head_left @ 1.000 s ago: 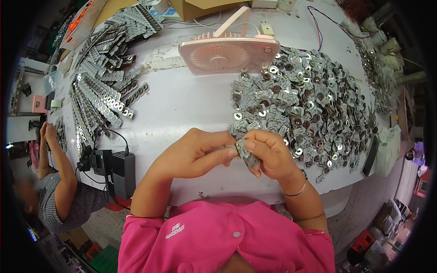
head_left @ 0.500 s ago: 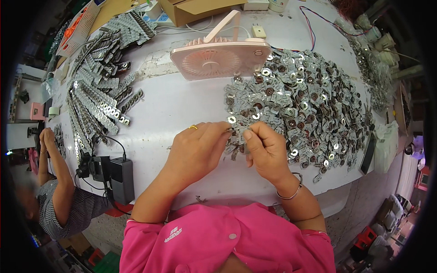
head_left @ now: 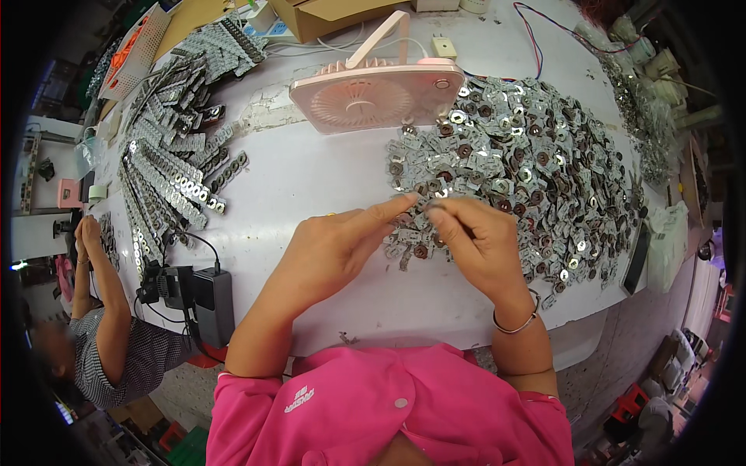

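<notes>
Both hands meet just below the heap of small metal parts (head_left: 536, 171). Left hand (head_left: 334, 248) and right hand (head_left: 478, 241) pinch, apparently, one small part (head_left: 420, 210) between fingertips.

Small grey metal part (head_left: 418, 210) pinched between both hands' fingertips, just above pile of washer-fitted metal pieces (head_left: 528, 163) on white table.

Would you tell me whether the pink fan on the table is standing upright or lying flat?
Lying flat: the pink fan rests on the white table with its round grille facing up and its handle angled upward.
</notes>
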`<move>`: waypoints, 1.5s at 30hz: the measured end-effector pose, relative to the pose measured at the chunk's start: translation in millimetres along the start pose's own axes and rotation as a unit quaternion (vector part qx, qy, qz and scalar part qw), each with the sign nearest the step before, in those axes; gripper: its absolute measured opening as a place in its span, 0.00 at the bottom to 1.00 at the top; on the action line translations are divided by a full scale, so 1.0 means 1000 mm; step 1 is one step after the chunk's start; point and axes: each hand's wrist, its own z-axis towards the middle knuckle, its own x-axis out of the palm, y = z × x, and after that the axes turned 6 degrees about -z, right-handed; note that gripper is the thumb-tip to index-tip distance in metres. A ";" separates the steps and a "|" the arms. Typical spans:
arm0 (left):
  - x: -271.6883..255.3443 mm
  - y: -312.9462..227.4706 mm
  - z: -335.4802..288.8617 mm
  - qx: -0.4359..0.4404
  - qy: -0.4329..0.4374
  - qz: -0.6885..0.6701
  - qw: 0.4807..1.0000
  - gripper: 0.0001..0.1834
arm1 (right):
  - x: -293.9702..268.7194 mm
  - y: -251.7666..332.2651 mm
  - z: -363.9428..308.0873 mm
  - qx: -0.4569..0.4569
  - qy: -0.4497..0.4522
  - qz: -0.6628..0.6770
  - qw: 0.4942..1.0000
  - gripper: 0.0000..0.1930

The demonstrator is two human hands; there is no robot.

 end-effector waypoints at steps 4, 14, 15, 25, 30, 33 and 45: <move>-0.015 0.002 -0.001 -0.071 0.089 -0.026 0.993 0.07 | -0.002 -0.002 -0.006 0.085 0.130 0.160 0.975 0.08; -0.030 0.000 -0.001 -0.112 0.235 -0.209 0.943 0.08 | 0.000 0.009 -0.006 0.185 0.254 0.309 0.898 0.10; -0.028 -0.003 -0.002 -0.114 0.218 -0.215 0.945 0.08 | 0.001 0.009 -0.007 0.221 0.249 0.357 0.873 0.10; -0.005 -0.004 -0.005 0.021 0.071 -0.166 0.983 0.05 | 0.004 0.005 -0.007 0.224 0.176 0.432 0.856 0.07; 0.005 -0.001 -0.003 0.116 -0.012 0.135 0.984 0.07 | 0.018 0.006 -0.013 0.009 0.034 0.064 0.997 0.08; 0.011 0.000 -0.003 0.125 -0.043 0.176 0.976 0.09 | 0.015 0.008 -0.012 0.056 0.050 0.082 0.994 0.09; 0.017 0.002 0.002 0.115 -0.051 0.147 0.981 0.12 | 0.017 0.008 -0.011 0.221 0.048 0.287 0.931 0.09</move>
